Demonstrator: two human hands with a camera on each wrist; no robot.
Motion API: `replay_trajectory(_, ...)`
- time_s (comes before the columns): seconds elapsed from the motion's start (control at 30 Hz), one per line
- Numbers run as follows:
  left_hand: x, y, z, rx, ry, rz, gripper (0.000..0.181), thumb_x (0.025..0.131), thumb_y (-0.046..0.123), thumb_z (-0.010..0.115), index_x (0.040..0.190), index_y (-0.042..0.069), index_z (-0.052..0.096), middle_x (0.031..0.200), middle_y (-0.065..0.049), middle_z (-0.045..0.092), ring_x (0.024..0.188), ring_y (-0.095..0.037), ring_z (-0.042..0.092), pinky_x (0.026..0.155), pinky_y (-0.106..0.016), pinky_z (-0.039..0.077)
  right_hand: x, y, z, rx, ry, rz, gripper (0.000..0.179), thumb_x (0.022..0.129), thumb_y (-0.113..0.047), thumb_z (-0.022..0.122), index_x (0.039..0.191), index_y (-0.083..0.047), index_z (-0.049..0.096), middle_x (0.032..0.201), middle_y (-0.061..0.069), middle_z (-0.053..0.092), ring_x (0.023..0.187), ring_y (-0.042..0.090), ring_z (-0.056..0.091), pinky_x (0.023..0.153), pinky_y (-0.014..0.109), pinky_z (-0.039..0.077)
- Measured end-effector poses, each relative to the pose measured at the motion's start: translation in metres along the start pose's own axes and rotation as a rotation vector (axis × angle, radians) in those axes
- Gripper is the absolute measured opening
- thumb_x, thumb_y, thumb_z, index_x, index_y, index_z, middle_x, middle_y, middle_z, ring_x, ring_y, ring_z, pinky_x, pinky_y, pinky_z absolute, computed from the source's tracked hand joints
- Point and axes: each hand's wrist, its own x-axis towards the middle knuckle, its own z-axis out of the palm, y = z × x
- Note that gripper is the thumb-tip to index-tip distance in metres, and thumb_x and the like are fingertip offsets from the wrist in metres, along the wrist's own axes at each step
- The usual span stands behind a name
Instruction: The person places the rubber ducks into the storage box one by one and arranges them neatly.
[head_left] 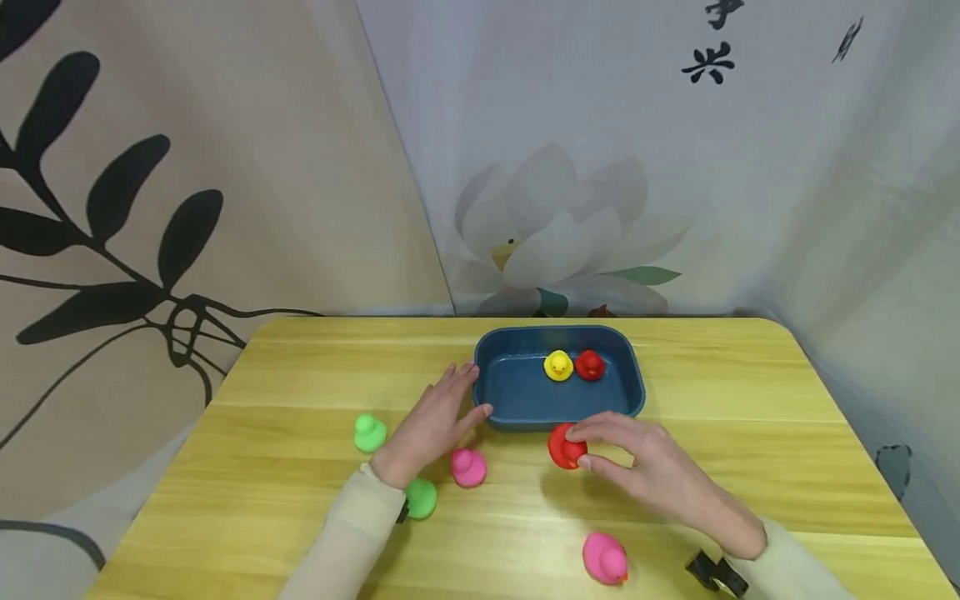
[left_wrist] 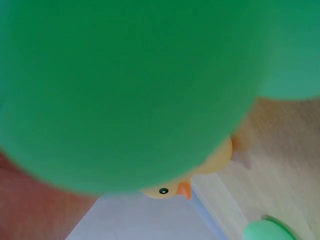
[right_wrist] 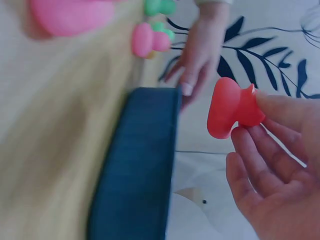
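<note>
My right hand pinches a red rubber duck between thumb and fingers, just in front of the near wall of a blue tray. In the right wrist view this duck is held up beside the tray. Inside the tray sit a yellow duck and another red duck, side by side. My left hand lies at the tray's left end, fingers extended along its rim and thumb near the front corner.
Two green ducks and a pink duck surround the left forearm, one green partly hidden by the sleeve. Another pink duck lies near the table's front. A blurred green shape fills most of the left wrist view, covering part of a yellow duck.
</note>
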Motion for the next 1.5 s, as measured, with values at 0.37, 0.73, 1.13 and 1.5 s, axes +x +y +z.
replay_trajectory(0.37, -0.002, 0.001, 0.004, -0.007, -0.023, -0.004, 0.071, 0.103, 0.044, 0.063, 0.158, 0.005, 0.041, 0.166, -0.014, 0.034, 0.155, -0.038, 0.025, 0.118, -0.063, 0.03, 0.028, 0.002, -0.001, -0.037, 0.074, 0.082, 0.034, 0.086, -0.007, 0.084, 0.117, -0.017, 0.077, 0.114, -0.008, 0.075, 0.11, 0.018, 0.07, 0.089, 0.039, 0.06)
replay_trajectory(0.73, 0.0, 0.001, -0.001, 0.003, -0.036, -0.004, 0.073, 0.103, 0.047, 0.061, 0.159, 0.005, 0.039, 0.167, -0.014, 0.033, 0.155, -0.037, 0.024, 0.119, -0.063, 0.03, 0.061, 0.015, -0.004, -0.029, 0.048, 0.131, 0.032, 0.09, -0.012, 0.082, 0.121, -0.015, 0.076, 0.115, -0.002, 0.075, 0.106, 0.023, 0.07, 0.082, 0.041, 0.06)
replay_trajectory(1.13, 0.001, 0.001, -0.005, 0.029, -0.05, -0.019, 0.074, 0.104, 0.049, 0.058, 0.16, 0.006, 0.037, 0.168, -0.013, 0.031, 0.156, -0.035, 0.023, 0.118, -0.064, 0.03, 0.102, 0.023, -0.01, -0.108, -0.043, 0.152, 0.029, 0.092, -0.011, 0.079, 0.122, -0.011, 0.076, 0.118, 0.005, 0.076, 0.081, 0.015, 0.061, 0.064, 0.029, 0.049)
replay_trajectory(1.5, 0.001, -0.001, -0.004, 0.025, -0.034, -0.023, 0.074, 0.103, 0.048, 0.062, 0.159, 0.006, 0.039, 0.167, -0.013, 0.033, 0.156, -0.036, 0.023, 0.118, -0.064, 0.03, 0.127, 0.031, -0.01, -0.095, -0.175, 0.225, 0.03, 0.096, -0.017, 0.077, 0.125, -0.01, 0.075, 0.115, 0.005, 0.076, 0.093, 0.019, 0.067, 0.072, 0.036, 0.056)
